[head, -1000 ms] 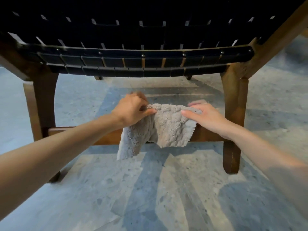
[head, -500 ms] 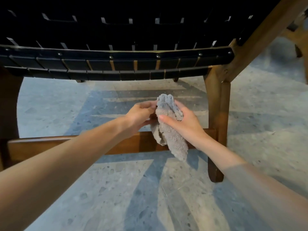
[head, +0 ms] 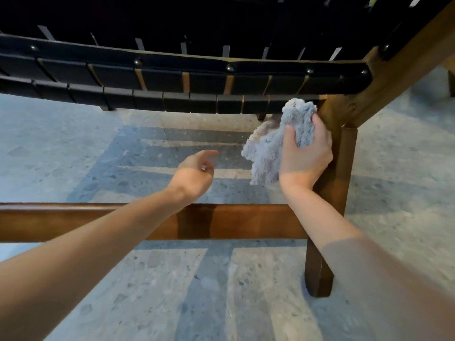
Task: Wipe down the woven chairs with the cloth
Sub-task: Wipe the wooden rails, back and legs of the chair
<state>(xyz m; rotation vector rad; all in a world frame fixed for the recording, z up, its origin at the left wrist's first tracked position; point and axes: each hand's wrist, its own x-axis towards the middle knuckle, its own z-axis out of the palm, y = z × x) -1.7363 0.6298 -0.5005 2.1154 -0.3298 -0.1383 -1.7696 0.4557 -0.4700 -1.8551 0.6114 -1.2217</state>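
Our right hand [head: 305, 153] squeezes the fluffy grey cloth [head: 275, 143] against the woven chair's [head: 172, 77] wooden leg [head: 337, 168]. Our left hand [head: 194, 173] hangs loose, fingers half curled, holding nothing.

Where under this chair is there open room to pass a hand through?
The widest gap lies between the woven seat edge above and the low crossbar below; the empty left hand sits there. It is crowded by the leg, where the right hand presses the cloth.
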